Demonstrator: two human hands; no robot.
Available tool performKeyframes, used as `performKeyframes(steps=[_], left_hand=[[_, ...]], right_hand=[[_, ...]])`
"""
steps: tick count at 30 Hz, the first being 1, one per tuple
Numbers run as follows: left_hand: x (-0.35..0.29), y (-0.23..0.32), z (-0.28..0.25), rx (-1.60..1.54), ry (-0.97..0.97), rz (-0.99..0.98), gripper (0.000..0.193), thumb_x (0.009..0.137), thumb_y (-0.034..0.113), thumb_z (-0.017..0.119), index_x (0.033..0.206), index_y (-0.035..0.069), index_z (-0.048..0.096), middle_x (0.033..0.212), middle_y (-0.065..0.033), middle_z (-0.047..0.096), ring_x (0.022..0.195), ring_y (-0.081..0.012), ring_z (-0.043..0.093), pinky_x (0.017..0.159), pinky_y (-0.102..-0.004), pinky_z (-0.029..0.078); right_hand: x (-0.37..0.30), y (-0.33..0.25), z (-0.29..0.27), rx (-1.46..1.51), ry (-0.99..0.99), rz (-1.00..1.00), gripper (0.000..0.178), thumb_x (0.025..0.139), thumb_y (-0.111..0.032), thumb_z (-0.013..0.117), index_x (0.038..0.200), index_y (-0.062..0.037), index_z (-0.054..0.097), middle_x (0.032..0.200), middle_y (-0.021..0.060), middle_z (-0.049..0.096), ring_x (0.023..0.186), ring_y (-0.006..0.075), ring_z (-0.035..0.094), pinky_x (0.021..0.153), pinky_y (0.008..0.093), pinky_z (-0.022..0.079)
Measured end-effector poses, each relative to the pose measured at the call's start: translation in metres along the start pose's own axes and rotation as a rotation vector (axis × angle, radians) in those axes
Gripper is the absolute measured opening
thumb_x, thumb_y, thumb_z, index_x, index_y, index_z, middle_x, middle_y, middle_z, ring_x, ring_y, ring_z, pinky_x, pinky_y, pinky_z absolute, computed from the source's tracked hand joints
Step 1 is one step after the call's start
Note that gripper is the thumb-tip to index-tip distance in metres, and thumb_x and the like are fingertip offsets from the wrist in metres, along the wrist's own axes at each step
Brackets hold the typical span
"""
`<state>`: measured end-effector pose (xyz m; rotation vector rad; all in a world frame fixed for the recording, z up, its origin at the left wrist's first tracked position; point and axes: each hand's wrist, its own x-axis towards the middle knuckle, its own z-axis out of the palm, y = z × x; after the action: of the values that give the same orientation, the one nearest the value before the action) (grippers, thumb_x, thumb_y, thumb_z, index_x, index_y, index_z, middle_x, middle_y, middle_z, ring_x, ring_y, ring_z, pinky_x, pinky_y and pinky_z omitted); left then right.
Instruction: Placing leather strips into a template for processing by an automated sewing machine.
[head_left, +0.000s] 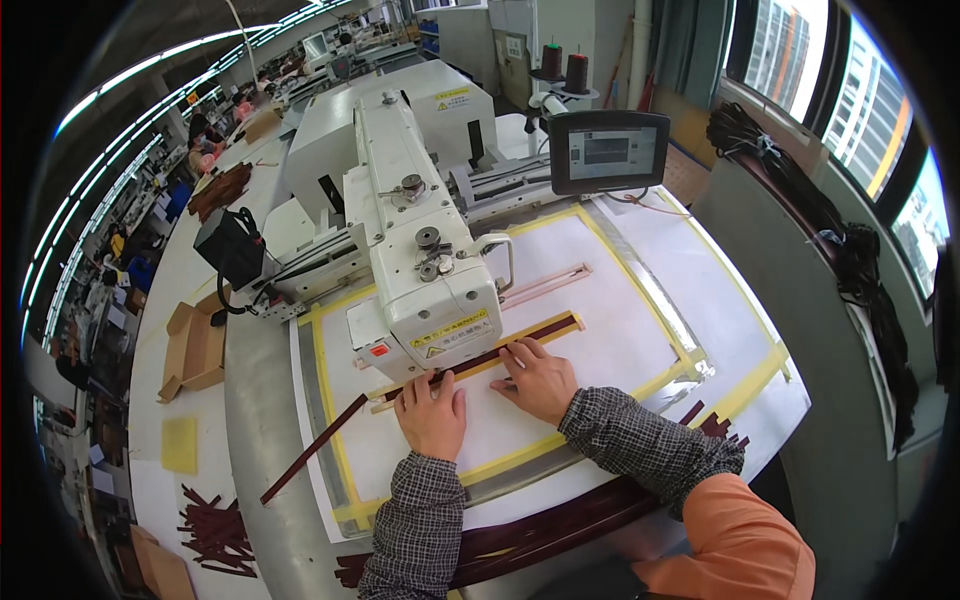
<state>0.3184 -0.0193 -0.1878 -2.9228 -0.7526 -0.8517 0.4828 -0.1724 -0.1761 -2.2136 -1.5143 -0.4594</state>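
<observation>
A long dark maroon strip (552, 329) lies in a narrow tan-edged slot on the white work sheet (560, 410), just in front of the white sewing machine head (440, 290). My left hand (432, 418) rests its fingertips on the strip's left part, thumb apart. Further right, the fingertips of my right hand (541, 381) touch the strip's near edge, with thumb and fingers spread. Another maroon strip (314, 450) slants toward the lower left beyond my left hand; whether it joins the first is hidden. The machine's needle area is out of sight behind its head.
Maroon strips lie in a bundle (560, 522) along the near edge and in a loose pile (215, 535) at left. A cardboard box (195, 350) and yellow pad (180, 445) are left. A screen (610, 152) and thread cones (576, 74) stand behind; yellow tape (640, 270) borders the sheet.
</observation>
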Motion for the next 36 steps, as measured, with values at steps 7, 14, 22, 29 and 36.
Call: performKeyframes(steps=[7, 14, 22, 29, 36], left_hand=[[-0.002, -0.001, 0.004, 0.002, -0.017, 0.011, 0.040, 0.090, 0.034, 0.077, 0.125, 0.014, 0.075, 0.125, -0.0116, 0.064, 0.119, -0.0337, 0.059, 0.103, -0.0517, 0.045], [0.007, 0.010, -0.009, 0.010, -0.091, 0.033, 0.045, 0.096, 0.043, 0.071, 0.133, 0.018, 0.074, 0.131, -0.0133, 0.061, 0.126, -0.0364, 0.054, 0.104, -0.0527, 0.042], [0.005, -0.002, 0.003, 0.017, -0.019, 0.032, 0.037, 0.090, 0.030, 0.075, 0.124, 0.014, 0.074, 0.126, -0.0099, 0.064, 0.121, -0.0315, 0.058, 0.102, -0.0492, 0.045], [0.007, 0.010, -0.002, -0.031, 0.000, 0.055, 0.037, 0.092, 0.030, 0.074, 0.125, 0.015, 0.074, 0.126, -0.0101, 0.064, 0.121, -0.0311, 0.058, 0.100, -0.0487, 0.045], [0.008, 0.009, -0.004, -0.030, -0.057, 0.017, 0.040, 0.094, 0.032, 0.073, 0.131, 0.016, 0.073, 0.127, -0.0109, 0.061, 0.120, -0.0329, 0.057, 0.098, -0.0492, 0.046]], right_hand=[[-0.007, 0.004, 0.002, -0.033, 0.006, -0.013, 0.056, 0.092, -0.043, 0.075, 0.126, 0.0021, 0.069, 0.128, 0.0120, 0.065, 0.130, 0.0248, 0.060, 0.080, 0.0368, 0.064], [-0.004, 0.002, 0.000, 0.035, -0.035, -0.017, 0.060, 0.093, -0.045, 0.074, 0.130, 0.0021, 0.068, 0.134, 0.0128, 0.065, 0.133, 0.0261, 0.059, 0.083, 0.0366, 0.063], [0.001, 0.003, -0.008, 0.015, -0.060, 0.046, 0.055, 0.090, -0.040, 0.079, 0.127, 0.0001, 0.071, 0.131, 0.0104, 0.068, 0.125, 0.0248, 0.064, 0.084, 0.0374, 0.063], [0.003, -0.007, -0.003, 0.048, -0.057, 0.023, 0.057, 0.090, -0.041, 0.079, 0.129, -0.0005, 0.070, 0.133, 0.0104, 0.068, 0.129, 0.0246, 0.062, 0.085, 0.0371, 0.063], [0.004, -0.008, 0.001, 0.038, -0.055, -0.025, 0.063, 0.091, -0.044, 0.077, 0.132, 0.0019, 0.067, 0.136, 0.0136, 0.067, 0.133, 0.0271, 0.061, 0.087, 0.0374, 0.063]])
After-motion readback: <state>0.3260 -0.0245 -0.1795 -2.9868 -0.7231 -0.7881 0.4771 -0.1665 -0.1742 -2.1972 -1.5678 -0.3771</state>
